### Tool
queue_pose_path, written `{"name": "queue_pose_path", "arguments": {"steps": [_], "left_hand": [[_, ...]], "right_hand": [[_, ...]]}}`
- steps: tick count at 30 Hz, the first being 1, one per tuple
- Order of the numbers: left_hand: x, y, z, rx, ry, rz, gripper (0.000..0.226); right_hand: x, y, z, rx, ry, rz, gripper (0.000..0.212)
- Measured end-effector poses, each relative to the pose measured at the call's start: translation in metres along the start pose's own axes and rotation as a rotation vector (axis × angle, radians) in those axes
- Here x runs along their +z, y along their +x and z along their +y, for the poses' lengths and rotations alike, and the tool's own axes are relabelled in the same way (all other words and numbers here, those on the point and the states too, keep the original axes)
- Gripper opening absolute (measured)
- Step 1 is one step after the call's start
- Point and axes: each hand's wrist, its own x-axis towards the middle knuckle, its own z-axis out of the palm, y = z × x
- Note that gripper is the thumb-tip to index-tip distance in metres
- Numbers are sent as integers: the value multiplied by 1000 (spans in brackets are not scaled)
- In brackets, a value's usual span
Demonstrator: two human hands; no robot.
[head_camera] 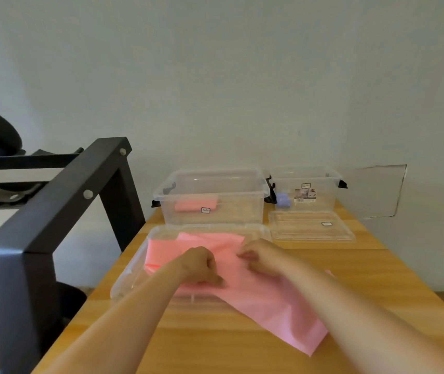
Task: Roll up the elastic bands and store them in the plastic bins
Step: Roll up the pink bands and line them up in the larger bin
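Pinching a flat, sheet-like pink elastic band (269, 306) near its far end, the left hand (202, 265) and the right hand (260, 256) sit close together. We read both sets of fingers (216, 279) as curled narrow onto a fold of the material, holding nothing else. The band's long axis runs on a diagonal. It starts just beyond and left of the fingers, where it lies bunched on a clear flat plastic lid (134, 268), and comes back toward us and to the right across the light wooden counter (377, 279). The free length lies on the near-right side of the fingers, partly under the right forearm, so the right hand is nearer to it. We judge that rolling has to travel along that diagonal.

Counting, we find one loose band and two bins. The first clear plastic bin (242, 211) stands straight beyond the fingers and holds one rolled pink band (195, 205). The second clear plastic bin (323, 203) stands beyond and to the right, and holds what looks like one lavender roll (282, 199), too small for us to be sure. There are two lids, the second clear lid (309, 230) lying flat in front of the second bin. A black metal frame (61, 201) stands well left of the fingers.
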Motion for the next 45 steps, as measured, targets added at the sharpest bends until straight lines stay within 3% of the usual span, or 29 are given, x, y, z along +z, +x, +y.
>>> {"name": "queue_pose_path", "arguments": {"steps": [6,10,13,17,19,21,25,31,39,45], "left_hand": [[5,-3,-5,69,-88,23,24],[5,-7,-6,91,-152,15,26],[1,-8,-3,88,-116,15,17],[-18,-7,2,93,-71,37,18],[-31,-7,9,103,-58,94,17],[-46,-7,17,109,-45,158,13],[-88,0,42,169,-1,291,25],[-175,-17,116,336,8,496,31],[-239,-47,173,471,23,472,24],[-255,-55,183,466,118,582,23]], "right_hand": [[11,11,4,-55,-16,147,17],[12,6,4,-52,-15,214,39],[7,0,1,-59,-18,223,40],[-16,-9,-5,-35,139,272,18],[-31,-16,-10,-28,183,312,3],[-50,-21,-16,-49,222,349,1],[-102,-26,-27,-77,253,431,23],[-203,-51,-52,-176,305,643,11],[-280,-90,-71,-174,66,517,20],[-298,-103,-83,-185,110,552,11]]}}
